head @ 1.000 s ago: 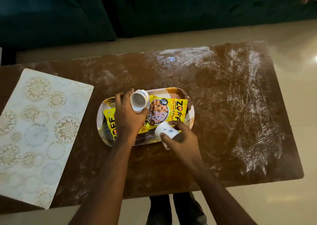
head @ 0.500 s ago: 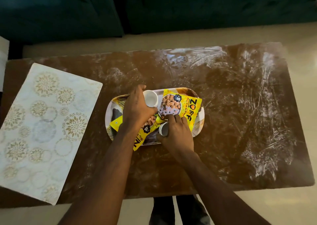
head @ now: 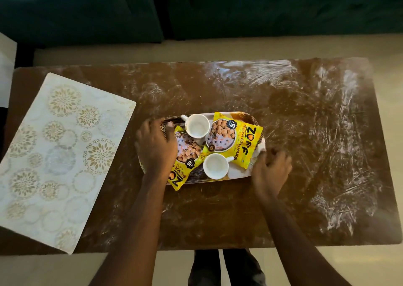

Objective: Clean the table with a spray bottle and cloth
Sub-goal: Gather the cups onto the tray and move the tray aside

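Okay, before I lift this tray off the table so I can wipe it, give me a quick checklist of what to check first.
1. Left hand on the tray's left end: ok, it lies over the rim.
2. Right hand on the right end: ok, at the rim; how firm the grip is, cannot tell.
3. Both cups upright on the tray: ok, and they look empty.
4. Packets inside the tray: not ok, the near snack packet hangs over the front edge and may slide.
5. Place to set the tray down: cannot tell.
6. Spray bottle and cloth ready: cannot tell, neither is in view.
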